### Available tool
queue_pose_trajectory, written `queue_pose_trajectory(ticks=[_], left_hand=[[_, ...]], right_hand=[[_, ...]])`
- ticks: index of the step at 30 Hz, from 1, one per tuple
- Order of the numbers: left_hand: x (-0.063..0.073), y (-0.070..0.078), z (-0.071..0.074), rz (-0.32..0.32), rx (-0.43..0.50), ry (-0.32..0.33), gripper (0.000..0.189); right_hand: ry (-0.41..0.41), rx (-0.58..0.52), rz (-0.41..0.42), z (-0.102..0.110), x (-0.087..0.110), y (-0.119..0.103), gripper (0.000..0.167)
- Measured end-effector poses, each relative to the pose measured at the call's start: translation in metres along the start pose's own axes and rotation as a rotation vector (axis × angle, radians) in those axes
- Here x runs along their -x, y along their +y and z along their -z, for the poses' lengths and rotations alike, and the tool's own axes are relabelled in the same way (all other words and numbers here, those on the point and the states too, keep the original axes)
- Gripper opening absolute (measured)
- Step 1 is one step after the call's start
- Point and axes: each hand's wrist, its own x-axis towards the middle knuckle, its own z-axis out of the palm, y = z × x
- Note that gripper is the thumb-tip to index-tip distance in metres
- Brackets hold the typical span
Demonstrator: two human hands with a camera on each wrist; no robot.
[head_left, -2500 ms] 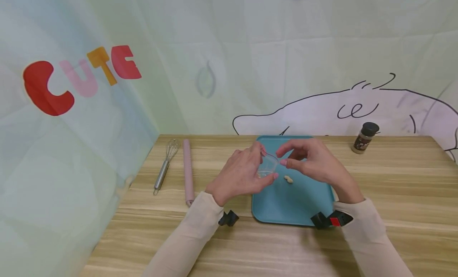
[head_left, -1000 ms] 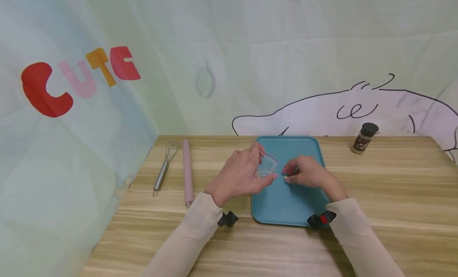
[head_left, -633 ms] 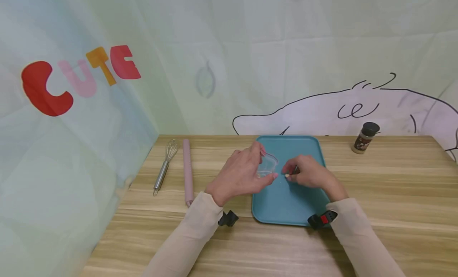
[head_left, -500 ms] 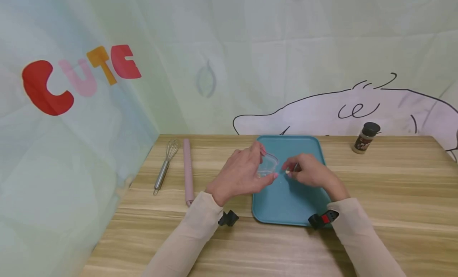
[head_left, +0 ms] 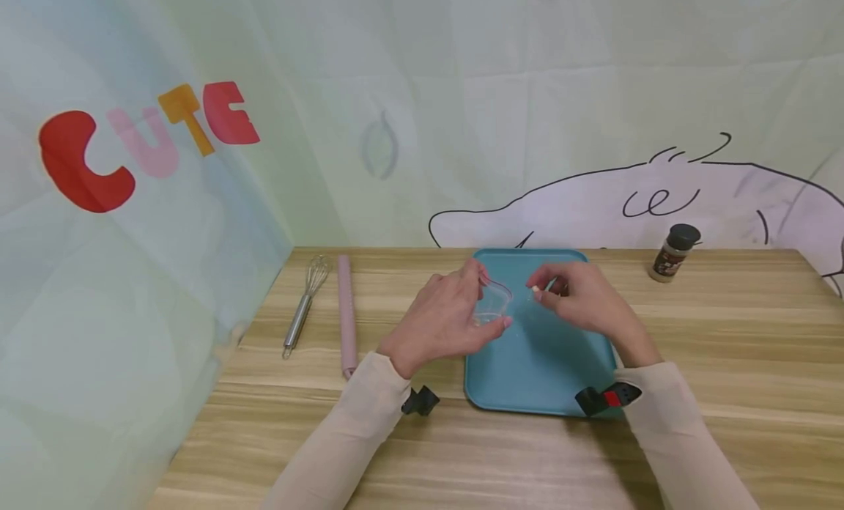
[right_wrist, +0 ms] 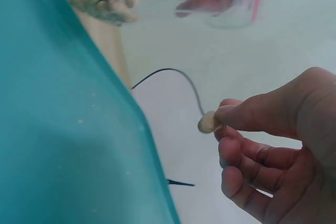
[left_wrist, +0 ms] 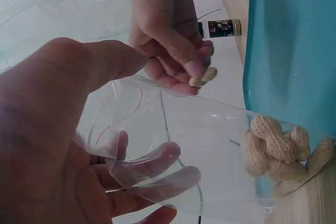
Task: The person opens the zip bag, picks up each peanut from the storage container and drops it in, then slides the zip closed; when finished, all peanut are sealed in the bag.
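My left hand (head_left: 438, 319) grips a clear zip bag (head_left: 494, 301) by its mouth, thumb and fingers spreading the opening. The left wrist view shows several unshelled peanuts (left_wrist: 274, 142) at the bottom of the bag. Between thumb and fingertips, my right hand (head_left: 583, 297) pinches a single peanut (right_wrist: 208, 123), a short way right of the bag's mouth. Both hands are over a blue tray (head_left: 534, 382), whose surface carries only tiny pale crumbs.
A whisk (head_left: 305, 308) and a pink rolling pin (head_left: 346, 316) lie left of the tray on the wooden table (head_left: 475, 459). A black-capped spice jar (head_left: 672, 253) stands at the back right. A printed cloth (head_left: 395, 129) hangs behind the table.
The peanut lay on the tray at first. My right hand reached down, pinched it and raised it, moving slightly back and right. My left hand has kept its hold on the bag.
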Motion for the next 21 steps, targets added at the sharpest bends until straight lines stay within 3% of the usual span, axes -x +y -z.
queue_pose_trajectory(ticks=[7, 12, 21], left_hand=[[0.000, 0.000, 0.000, 0.010, 0.018, -0.014, 0.057], [0.000, 0.001, 0.000, 0.005, 0.015, -0.010, 0.057], [0.000, 0.001, -0.001, 0.003, 0.010, -0.010, 0.057]], right_hand=[[0.093, -0.028, 0.011, 0.011, 0.007, -0.017, 0.013], [0.146, -0.030, 0.066, 0.016, 0.011, -0.027, 0.011], [0.160, -0.024, 0.154, 0.020, 0.017, -0.044, 0.010]])
